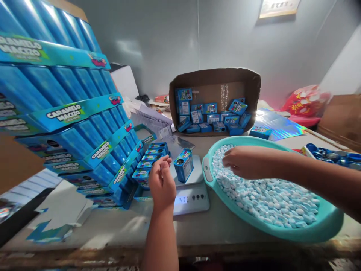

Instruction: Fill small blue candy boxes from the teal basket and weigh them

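My left hand [162, 182] is raised just left of a small blue tin [184, 165], its fingers loosely bent with nothing held in them. The tin stands upright on a white digital scale [194, 201] whose display reads 147. Its top shows a dark round opening. My right hand [241, 162] reaches into a turquoise basin [307, 235] full of pale blue and white candies [279, 199]. The fingers point down and are bunched at the surface of the candies; whatever they pinch is hidden. Beside my left hand, several similar tins [152, 156] sit in a display tray.
Tall stacked blue display boxes [84, 113] lean at the left. At the back, a cardboard box [214, 101] lies with several tins inside. One tin [261, 131] rests right of it. Blue metallic pieces [332, 156] lie far right, torn cardboard [62, 210] at front left.
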### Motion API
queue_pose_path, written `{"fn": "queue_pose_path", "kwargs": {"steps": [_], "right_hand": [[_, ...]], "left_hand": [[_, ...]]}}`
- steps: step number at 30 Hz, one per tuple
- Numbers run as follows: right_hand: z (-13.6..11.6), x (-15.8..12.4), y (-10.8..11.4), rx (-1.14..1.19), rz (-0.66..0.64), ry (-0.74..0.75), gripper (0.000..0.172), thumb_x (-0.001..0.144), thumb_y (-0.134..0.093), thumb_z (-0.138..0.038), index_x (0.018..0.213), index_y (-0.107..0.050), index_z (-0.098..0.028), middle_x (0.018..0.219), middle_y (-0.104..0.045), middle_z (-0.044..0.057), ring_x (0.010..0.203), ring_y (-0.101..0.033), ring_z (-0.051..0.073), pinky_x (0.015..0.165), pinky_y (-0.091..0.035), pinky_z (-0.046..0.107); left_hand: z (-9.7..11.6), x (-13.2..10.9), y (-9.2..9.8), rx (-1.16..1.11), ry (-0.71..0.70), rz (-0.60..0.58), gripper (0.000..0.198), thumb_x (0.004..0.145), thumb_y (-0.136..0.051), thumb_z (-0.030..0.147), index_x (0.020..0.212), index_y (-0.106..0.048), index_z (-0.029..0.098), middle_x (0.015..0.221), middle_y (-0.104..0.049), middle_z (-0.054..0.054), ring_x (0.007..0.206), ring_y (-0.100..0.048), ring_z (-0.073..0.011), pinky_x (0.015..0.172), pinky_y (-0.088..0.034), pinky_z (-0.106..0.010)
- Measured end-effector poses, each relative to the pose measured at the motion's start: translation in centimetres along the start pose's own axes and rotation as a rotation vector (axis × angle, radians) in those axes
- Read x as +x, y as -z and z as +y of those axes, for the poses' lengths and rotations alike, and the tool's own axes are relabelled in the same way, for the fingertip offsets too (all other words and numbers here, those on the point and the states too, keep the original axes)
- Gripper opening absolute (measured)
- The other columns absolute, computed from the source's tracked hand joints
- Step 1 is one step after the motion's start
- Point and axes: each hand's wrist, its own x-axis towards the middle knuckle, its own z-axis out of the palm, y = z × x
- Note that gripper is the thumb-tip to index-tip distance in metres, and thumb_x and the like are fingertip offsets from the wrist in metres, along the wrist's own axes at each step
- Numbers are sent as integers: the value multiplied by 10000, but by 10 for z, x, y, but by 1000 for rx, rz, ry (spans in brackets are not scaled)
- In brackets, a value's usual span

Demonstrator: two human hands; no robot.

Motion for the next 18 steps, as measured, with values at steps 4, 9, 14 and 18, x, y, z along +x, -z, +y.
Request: {"fn": "queue_pose_path", "kwargs": {"steps": [4,9,14,18], "right_hand": [[-3,34,30,89,160,232,195,874,-500,-95,828,-682,-148,826,-690,72,754,-572,165,705,-394,280],[-17,94,40,228,202,456,187,866,-582,-98,1010,-701,-100,902,-699,61,789,-575,140,741,-414,240],[-29,112,32,266,246,417,440,879,-588,-123,1317,-563,-137,1047,-707,67,791,-616,134,695,-424,227],[-23,76,27,-14,329,176,255,958,-471,-155,1138,-649,-129,1055,-709,121,874,-642,193,720,-436,276]], "left_hand": [[1,0,0,-12,38,5,464,953,-451,557,1115,-672,182,1044,-720,-101,988,-683,-217,895,-541,-360],[-7,3,1,39,77,-106,522,929,-458,620,1155,-657,194,1138,-704,-123,1089,-662,-252,943,-524,-401],[-8,4,0,8,70,-152,543,936,-420,639,1142,-669,203,1196,-688,-131,1139,-647,-265,951,-518,-413],[-2,3,-1,32,67,-136,556,954,-381,630,1131,-671,189,1150,-699,-124,1101,-651,-257,948,-512,-411]]}}
